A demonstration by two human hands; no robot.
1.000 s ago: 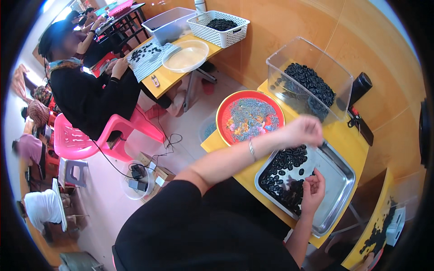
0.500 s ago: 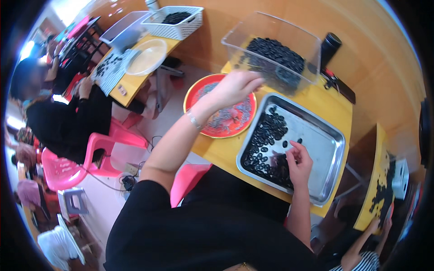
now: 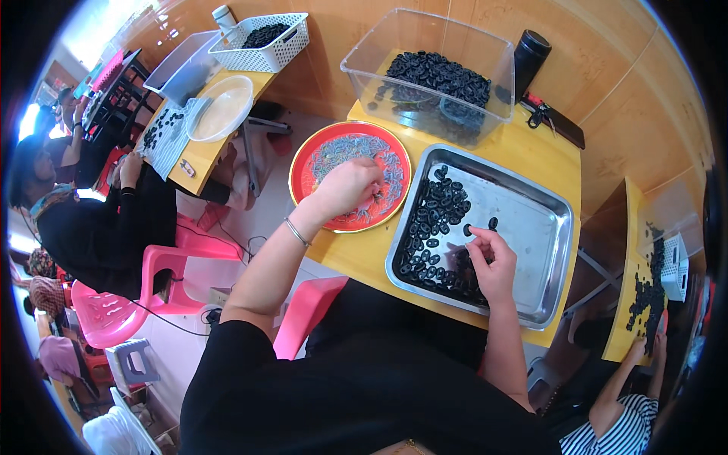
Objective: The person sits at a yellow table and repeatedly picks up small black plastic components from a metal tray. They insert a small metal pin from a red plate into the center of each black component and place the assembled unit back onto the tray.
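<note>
My left hand [image 3: 350, 186] is over a round red plate [image 3: 297, 163] with a yellow rim, its fingers drawn together among many small thin greyish pieces [image 3: 339, 152]. What lies between those fingertips is hidden. Above the steel tray [image 3: 535, 227], my right hand [image 3: 494, 262] has thumb and forefinger closed at a small black oval piece [image 3: 467, 230]. Many similar black oval pieces [image 3: 428, 220], some showing holes, lie along the tray's left side and under this hand. One more oval [image 3: 493, 223] lies apart beside the forefinger.
A clear plastic bin [image 3: 500, 91] holding black pieces stands behind the tray. A black bottle [image 3: 531, 54] and a phone-like dark slab [image 3: 563, 126] are beyond it. A pink chair [image 3: 161, 265] and a co-worker in black [image 3: 98, 235] are left; another person's hands [image 3: 644, 350] work at right.
My left hand has come down from in front of the clear bin to the small pieces on the red plate. My right hand stays over the tray, its fingertips now at a black oval piece.
</note>
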